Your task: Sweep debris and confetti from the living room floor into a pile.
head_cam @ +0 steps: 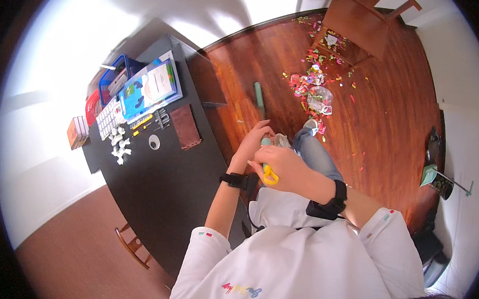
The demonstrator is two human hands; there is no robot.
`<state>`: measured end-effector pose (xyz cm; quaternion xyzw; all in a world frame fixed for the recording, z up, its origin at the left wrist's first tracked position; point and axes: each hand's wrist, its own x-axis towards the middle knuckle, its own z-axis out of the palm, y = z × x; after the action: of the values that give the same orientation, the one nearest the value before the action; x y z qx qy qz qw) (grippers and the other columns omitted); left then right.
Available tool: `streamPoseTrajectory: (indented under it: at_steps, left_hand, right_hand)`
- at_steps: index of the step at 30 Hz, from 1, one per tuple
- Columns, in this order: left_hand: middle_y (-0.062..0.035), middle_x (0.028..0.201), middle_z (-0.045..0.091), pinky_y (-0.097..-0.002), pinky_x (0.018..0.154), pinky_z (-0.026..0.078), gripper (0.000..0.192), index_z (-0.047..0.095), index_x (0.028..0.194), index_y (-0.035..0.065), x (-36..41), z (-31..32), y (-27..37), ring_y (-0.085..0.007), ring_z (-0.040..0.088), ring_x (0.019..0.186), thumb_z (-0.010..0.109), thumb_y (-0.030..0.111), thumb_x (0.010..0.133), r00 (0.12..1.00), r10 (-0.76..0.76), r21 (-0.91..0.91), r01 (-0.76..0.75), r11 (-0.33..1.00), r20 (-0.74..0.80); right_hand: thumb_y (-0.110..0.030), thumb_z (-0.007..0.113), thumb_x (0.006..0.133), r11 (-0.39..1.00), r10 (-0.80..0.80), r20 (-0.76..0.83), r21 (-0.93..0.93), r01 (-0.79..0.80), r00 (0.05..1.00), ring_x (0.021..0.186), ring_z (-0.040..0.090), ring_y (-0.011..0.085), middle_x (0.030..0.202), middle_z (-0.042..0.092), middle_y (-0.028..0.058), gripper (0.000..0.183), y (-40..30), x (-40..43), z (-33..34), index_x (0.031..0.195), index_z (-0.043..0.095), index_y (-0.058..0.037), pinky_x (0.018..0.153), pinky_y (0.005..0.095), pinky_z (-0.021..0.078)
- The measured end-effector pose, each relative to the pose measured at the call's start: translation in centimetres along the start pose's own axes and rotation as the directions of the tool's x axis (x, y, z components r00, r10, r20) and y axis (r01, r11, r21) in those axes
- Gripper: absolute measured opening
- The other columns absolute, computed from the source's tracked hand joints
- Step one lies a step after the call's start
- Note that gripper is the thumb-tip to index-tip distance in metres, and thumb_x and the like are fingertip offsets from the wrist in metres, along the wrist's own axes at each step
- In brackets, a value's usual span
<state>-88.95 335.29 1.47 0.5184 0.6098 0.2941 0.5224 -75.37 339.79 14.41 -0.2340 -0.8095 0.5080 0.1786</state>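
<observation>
My right hand (283, 164) is closed around the upper end of a teal broom handle (266, 142), with its yellow hanging loop (270, 176) poking out below the fist. Just beyond it, my left hand (251, 144) curls about the same handle, some fingers stretched forward. Farther out, a green bar-shaped part (258, 94), apparently the broom head, rests on the wooden floor. To its right lies a heap of colourful paper scraps (308, 82) with a crumpled clear plastic bag (320, 99). My shoe (312, 125) touches the heap's near edge.
A black desk (159, 198) on the left bears a blue basket (113, 78), folders (151, 88), a keyboard (109, 118) and a brown cloth (186, 127). Scraps reach under a wooden chair (355, 25). A green dustpan (429, 175) stands near the right wall.
</observation>
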Motion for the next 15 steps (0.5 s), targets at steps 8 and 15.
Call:
streamPoseTrajectory:
  at_steps: [8,15]
  left_hand:
    - [-0.0042,0.092,0.044,-0.0206,0.07,0.042,0.012,0.051,0.091,-0.0011,3.5,0.6,-9.7,-0.0097,0.045,0.075,0.045,-0.002,0.08,0.987,-0.054,-0.127,0.035,0.991,-0.152]
    - [-0.0046,0.072,0.047,-0.0298,0.084,0.038,0.004,0.05,0.08,0.0027,14.6,4.0,-6.0,-0.0147,0.047,0.069,0.051,0.004,0.076,0.976,-0.178,-0.502,0.217,0.837,0.126]
  right_hand:
    - [-0.013,0.06,0.076,0.997,-0.018,-0.129,0.078,0.028,0.991,0.07,0.054,0.031,0.071,0.054,0.0128,0.016,5.0,0.6,2.0,0.068,0.05,-0.0027,0.06,0.0373,0.0425]
    - [-0.012,0.059,0.076,0.984,0.159,-0.337,-0.025,-0.178,0.928,0.068,0.054,0.0303,0.068,0.054,0.0113,0.015,9.0,-0.5,-4.2,0.066,0.051,-0.0036,0.058,0.0383,0.0426]
